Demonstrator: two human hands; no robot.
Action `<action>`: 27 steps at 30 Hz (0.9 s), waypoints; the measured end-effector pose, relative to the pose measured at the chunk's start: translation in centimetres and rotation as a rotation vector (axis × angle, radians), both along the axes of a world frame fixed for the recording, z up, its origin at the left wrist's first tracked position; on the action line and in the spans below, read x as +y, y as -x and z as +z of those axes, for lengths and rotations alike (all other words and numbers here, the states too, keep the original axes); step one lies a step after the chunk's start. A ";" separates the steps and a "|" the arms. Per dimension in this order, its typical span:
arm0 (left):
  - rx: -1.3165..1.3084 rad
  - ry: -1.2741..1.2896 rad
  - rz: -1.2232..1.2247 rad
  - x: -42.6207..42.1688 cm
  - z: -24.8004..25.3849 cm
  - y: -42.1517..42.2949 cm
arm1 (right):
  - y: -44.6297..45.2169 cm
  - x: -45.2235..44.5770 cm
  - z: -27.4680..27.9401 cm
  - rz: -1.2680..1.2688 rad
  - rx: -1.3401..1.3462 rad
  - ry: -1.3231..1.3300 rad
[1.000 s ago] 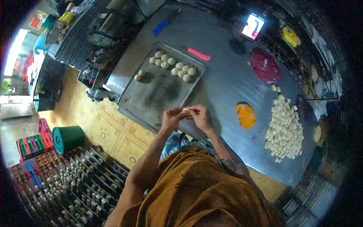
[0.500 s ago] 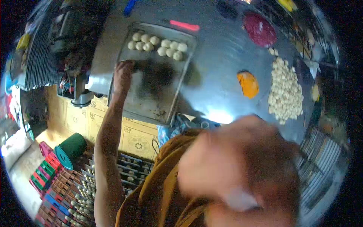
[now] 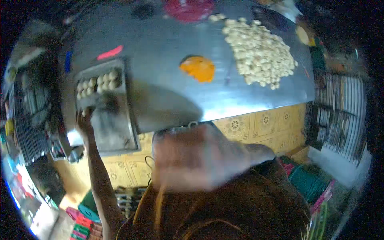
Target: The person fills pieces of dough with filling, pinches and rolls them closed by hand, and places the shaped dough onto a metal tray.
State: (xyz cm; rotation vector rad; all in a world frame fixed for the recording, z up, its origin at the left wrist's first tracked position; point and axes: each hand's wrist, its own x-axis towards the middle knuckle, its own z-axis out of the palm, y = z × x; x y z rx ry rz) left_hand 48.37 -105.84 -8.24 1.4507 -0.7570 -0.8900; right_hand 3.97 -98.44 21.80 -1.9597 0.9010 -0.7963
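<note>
A metal tray [image 3: 110, 134] lies on the left of the table with two clusters of pale dough balls [image 3: 107, 83] at its far end. My left hand [image 3: 85, 125] is at the tray's left side, just nearer than the dough balls. Its fingers look curled in; what they hold, if anything, is hidden. In front of my body is my right hand [image 3: 188, 162], short of the table's front edge and smeared by motion. Its fingers cannot be made out. On the table's right side lies a big heap of small pale dough pieces [image 3: 260, 54].
An orange scraper-like piece [image 3: 200, 69] lies mid-table, and a pink strip [image 3: 110, 53] is behind the tray. A magenta round thing [image 3: 190, 9] is at the back. Racked trays [image 3: 340, 112] stand at the right, beyond the table's edge. The floor has patterned yellow tiles [image 3: 256, 124].
The view has swung right, so the tray and table appear farther left. My right hand has moved from close under the camera to farther out in front of me. My left hand stays by the tray.
</note>
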 end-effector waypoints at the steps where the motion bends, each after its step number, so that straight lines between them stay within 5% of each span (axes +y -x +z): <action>1: 0.253 0.096 -0.073 1.3 -0.8 -0.6 | 3.3 0.2 -3.4 -0.113 0.090 -0.038; 3: -0.019 0.070 -0.108 4.3 -2.3 2.0 | 11.7 0.6 -12.9 -0.451 0.285 -0.146; 4: -0.543 -0.027 -0.048 5.9 -2.8 6.0 | 17.2 1.0 -19.5 -0.635 0.325 -0.104; 6: -0.500 0.061 -0.207 9.1 -6.3 11.6 | 26.1 1.6 -25.4 -0.971 0.608 0.010; 7: -0.362 -0.054 -0.248 10.0 -4.8 16.2 | 29.1 2.1 -27.0 -1.048 0.811 0.288; 8: -0.225 -0.168 -0.284 10.6 -2.6 21.8 | 31.0 2.3 -27.7 -1.043 0.934 0.299; 10: -0.408 -0.317 -0.488 10.3 1.2 29.6 | 34.0 2.2 -30.4 -0.983 0.757 0.243; 12: -0.268 -0.294 -0.683 9.3 2.1 34.9 | 33.3 0.7 -29.5 -1.002 0.674 0.181; 15: 0.175 -0.209 -0.773 8.0 0.9 41.2 | 27.5 0.3 -25.2 -1.013 0.143 -0.079; 16: 0.394 -0.181 -0.740 8.1 0.9 43.0 | 25.9 0.6 -27.3 -0.845 -0.005 -0.195; 20: 0.497 -0.403 -1.002 6.8 -0.5 42.1 | 16.3 2.4 -29.5 -0.617 -0.170 -0.434; 22: 0.131 -0.361 -0.893 6.4 -1.9 38.1 | 14.6 1.6 -30.3 -1.055 0.043 -0.315; 23: 0.225 -0.327 -0.870 6.5 -3.7 35.6 | 14.8 1.1 -33.4 -1.169 0.063 -0.162; 27: 0.267 -0.449 -0.738 7.1 0.0 28.7 | 12.5 -0.3 -33.6 -1.190 0.370 -0.027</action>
